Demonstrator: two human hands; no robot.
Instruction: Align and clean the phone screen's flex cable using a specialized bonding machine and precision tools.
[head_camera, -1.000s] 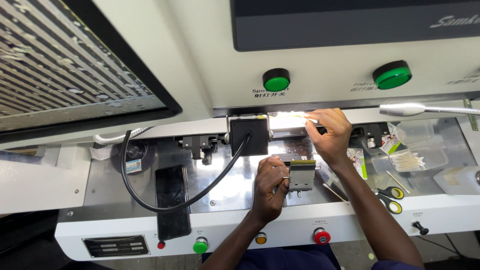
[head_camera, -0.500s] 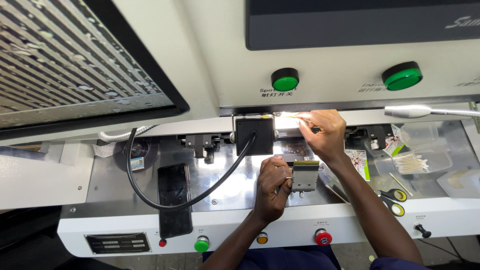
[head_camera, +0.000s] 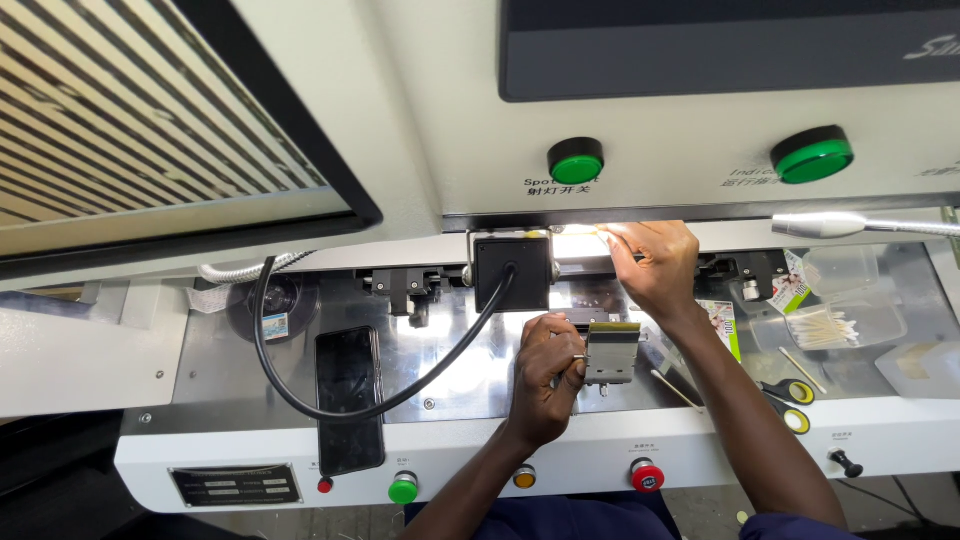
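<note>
Near the middle of the frame, the small grey metal clamp block (head_camera: 611, 354) is still held by the left hand (head_camera: 548, 372), while the right hand (head_camera: 652, 262) stays pinched at the bright lit slot (head_camera: 577, 243) above.

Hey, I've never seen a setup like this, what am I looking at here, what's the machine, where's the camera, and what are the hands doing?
The picture comes from a camera worn on the person's head, looking down at their own two bare hands. In front of them is a white bench machine with two green round buttons on its face and a metal work deck below.

The left hand grips a small metal fixture on the deck. The right hand reaches up to a brightly lit slot under the panel, fingertips pinched there; whether they hold anything is too small to tell.

Also on the deck: a dark phone lying flat, a black cable looping to a black box, a clear tub of cotton swabs and yellow-handled scissors.
</note>
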